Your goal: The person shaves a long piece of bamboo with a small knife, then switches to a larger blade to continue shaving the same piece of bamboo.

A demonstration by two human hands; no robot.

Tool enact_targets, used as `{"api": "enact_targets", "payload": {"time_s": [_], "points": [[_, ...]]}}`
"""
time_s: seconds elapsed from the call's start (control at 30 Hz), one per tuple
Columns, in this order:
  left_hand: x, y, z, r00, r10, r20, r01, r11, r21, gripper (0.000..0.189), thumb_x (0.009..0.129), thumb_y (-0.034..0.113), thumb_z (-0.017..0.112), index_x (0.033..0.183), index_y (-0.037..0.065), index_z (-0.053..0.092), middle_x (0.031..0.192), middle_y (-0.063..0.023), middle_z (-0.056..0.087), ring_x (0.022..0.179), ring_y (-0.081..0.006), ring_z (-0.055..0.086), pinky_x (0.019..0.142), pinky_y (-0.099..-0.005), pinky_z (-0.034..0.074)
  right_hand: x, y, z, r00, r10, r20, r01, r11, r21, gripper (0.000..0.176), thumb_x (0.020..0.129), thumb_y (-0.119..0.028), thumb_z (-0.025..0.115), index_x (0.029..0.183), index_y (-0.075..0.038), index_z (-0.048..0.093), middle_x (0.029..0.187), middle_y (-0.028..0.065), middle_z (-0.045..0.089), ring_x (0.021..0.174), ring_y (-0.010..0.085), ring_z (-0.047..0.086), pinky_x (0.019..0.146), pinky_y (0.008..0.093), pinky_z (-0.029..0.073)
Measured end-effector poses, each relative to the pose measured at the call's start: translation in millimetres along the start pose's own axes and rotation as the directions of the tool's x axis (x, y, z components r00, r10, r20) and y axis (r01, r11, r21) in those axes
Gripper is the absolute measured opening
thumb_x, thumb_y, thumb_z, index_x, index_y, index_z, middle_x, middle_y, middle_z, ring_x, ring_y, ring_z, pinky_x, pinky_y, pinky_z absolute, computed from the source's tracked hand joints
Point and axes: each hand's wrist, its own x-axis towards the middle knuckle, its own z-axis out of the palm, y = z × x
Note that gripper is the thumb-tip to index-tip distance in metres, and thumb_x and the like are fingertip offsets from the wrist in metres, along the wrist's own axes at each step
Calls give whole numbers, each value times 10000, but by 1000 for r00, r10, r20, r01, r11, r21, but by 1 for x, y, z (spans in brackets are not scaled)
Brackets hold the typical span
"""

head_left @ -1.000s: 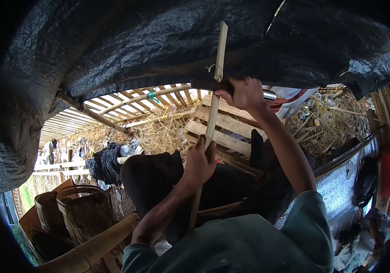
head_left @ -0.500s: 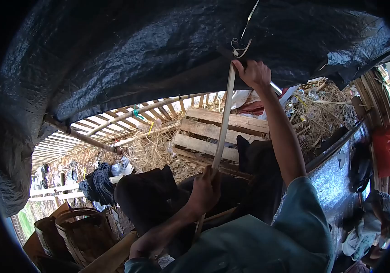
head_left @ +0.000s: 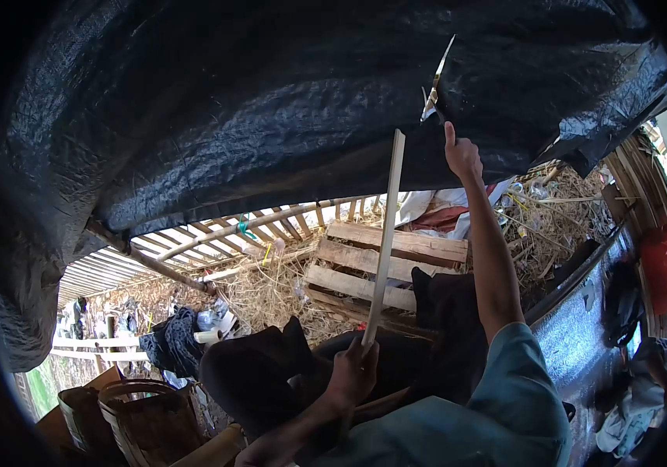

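Observation:
My left hand [head_left: 353, 375] is closed around a long, pale strip of wood or bamboo [head_left: 386, 233], low in front of my body. The strip rises from that fist, its upper end standing free against a black tarp [head_left: 302, 117]. Up to the right of this end, my right hand [head_left: 465, 158] is raised with fingers curled and thumb pointing up. A narrow dark shape shows just past the thumb, against the equally dark tarp; I cannot tell what the hand grips. Close above the thumb, a bright slit [head_left: 436, 84] runs through the tarp.
Wooden slats [head_left: 395, 241] lie on straw [head_left: 271, 288] beyond my knees. Slatted bamboo fencing [head_left: 139, 261] runs along the left. Round containers [head_left: 147, 412] stand at lower left. A red bag [head_left: 666, 265] hangs at right, near a shiny sheet surface [head_left: 582, 327].
My right hand has come off the strip's upper end, moving right and slightly down. The left hand keeps its hold, a little lower in view. The strip's tip now shows uncovered.

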Motion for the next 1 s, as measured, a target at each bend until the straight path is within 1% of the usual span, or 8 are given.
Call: {"api": "enact_targets", "payload": {"time_s": [0.13,0.3,0.43,0.53,0.7,0.87,0.93,1.0], "points": [[7,-13,-8,996,71,-60,-72,997,-28,115,898,106,559,902,-7,544,602,-189,544,588,-361,615,445,-371,410,-9,-10,2,997,-64,46,61,997,56,870,852,-734,226,909,-5,697,1012,286,629,1057,417,573,903,486,447],[8,-11,-9,998,-52,-29,45,981,-191,190,909,165,576,866,-17,551,581,-38,544,513,-101,548,444,-280,408,-24,-16,-16,936,106,335,-155,980,124,899,841,-750,221,896,12,695,1020,279,630,1064,418,571,920,479,437],[9,-18,-15,979,-198,36,202,955,-217,156,893,117,593,916,-31,551,569,-116,517,495,-134,530,456,-300,381,-27,-4,-27,996,71,50,-72,997,22,941,817,-782,224,863,38,686,943,289,643,1013,431,595,873,465,458],[9,-7,-19,988,-155,-22,143,949,-282,169,897,134,597,880,-24,540,555,-46,483,489,-76,453,442,-269,355,-39,-6,-45,997,66,43,-75,969,237,936,818,-779,243,840,46,685,923,298,641,1000,442,596,849,461,461],[25,25,-57,964,-260,52,260,884,-389,192,941,188,545,842,27,512,563,18,470,477,-37,439,427,-227,351,-94,-36,-53,945,-324,-32,302,836,458,708,914,-584,387,694,47,618,598,237,593,693,412,640,665,468,470],[58,67,-100,941,-278,191,337,792,-509,250,987,259,435,969,14,485,606,2,434,437,-48,390,396,-216,332,-158,-65,-38,694,-719,-35,682,640,355,460,895,-448,508,768,-33,662,632,183,616,668,389,629,623,446,511],[72,65,-107,963,-205,173,263,848,-460,370,962,369,433,1007,6,487,618,-31,450,422,-84,388,384,-227,350,-175,-69,-27,577,-806,-131,747,456,483,400,881,-357,524,723,8,562,580,210,529,608,435,551,534,460,420],[82,64,-107,966,-206,156,256,844,-470,374,948,377,455,988,8,501,626,-44,482,434,-91,418,392,-237,371,-187,-70,-17,557,-827,-80,758,466,456,459,837,-467,586,858,-13,651,699,167,641,684,380,639,625,444,514]]}}
